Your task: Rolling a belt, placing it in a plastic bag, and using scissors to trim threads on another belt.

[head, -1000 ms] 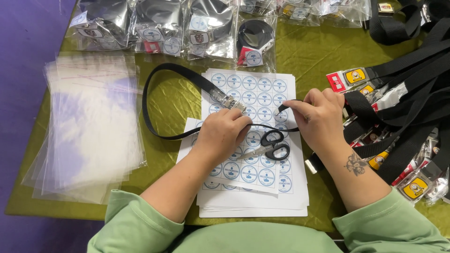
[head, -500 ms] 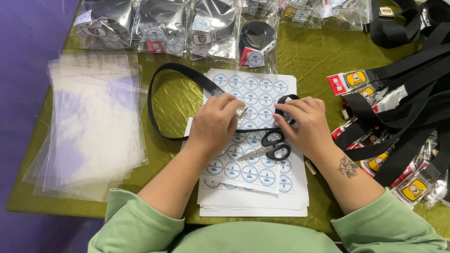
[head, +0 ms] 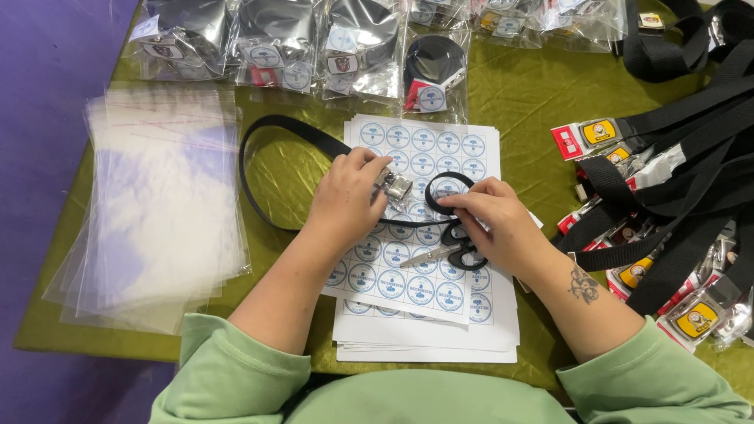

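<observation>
Olive-green shiny cloth (head: 542, 102) covers the table, w/ a purple floor (head: 39, 118) showing at the left edge. Centre of the cloth: a stack of white paper sheets printed w/ rows of round blue-and-white stickers (head: 424, 141). Both hands work above that stack. Left hand (head: 349, 200) is curled round the silver metal buckle (head: 395, 185) of a long black webbing strap (head: 271, 137), thumb and fingertips pinching it; the strap's big loop runs out left over the cloth and comes back under the wrist. Right hand (head: 495, 224) grips the other end of the same strap, fingers closed on a small tight loop of it just right of the buckle, so the two hands are near each other, not touching. Black-handled scissors w/ steel blades (head: 444, 250) lie on the stickers right below the right hand, blades pointing left; can't tell if the hand touches the handles. Left side: a fanned pile of clear plastic bags (head: 157, 196), well apart from the hands. Along the far edge: a row of filled clear bags w/ coiled black straps inside (head: 353, 39). Right side: a heap of loose black straps w/ red-and-yellow tagged buckles (head: 675, 188). Light green sleeves (head: 236, 369) cover both forearms.
</observation>
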